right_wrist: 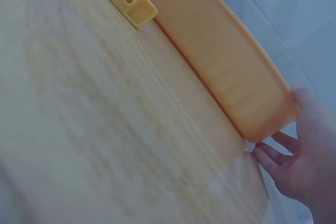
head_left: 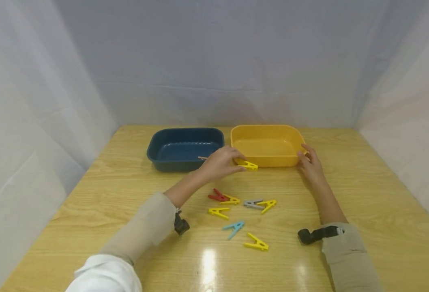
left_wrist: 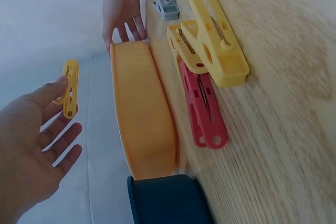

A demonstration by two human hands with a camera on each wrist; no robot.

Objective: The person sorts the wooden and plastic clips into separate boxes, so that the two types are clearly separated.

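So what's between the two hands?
In the head view, the yellow tray sits between them: the left hand holds a yellow peg at its front, and the right hand touches its right corner.

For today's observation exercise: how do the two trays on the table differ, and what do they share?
The blue tray is dark and sits left, untouched; the yellow tray is bright, sits right, and the right hand touches its corner. Both are shallow, rounded rectangles, side by side on the wooden table.
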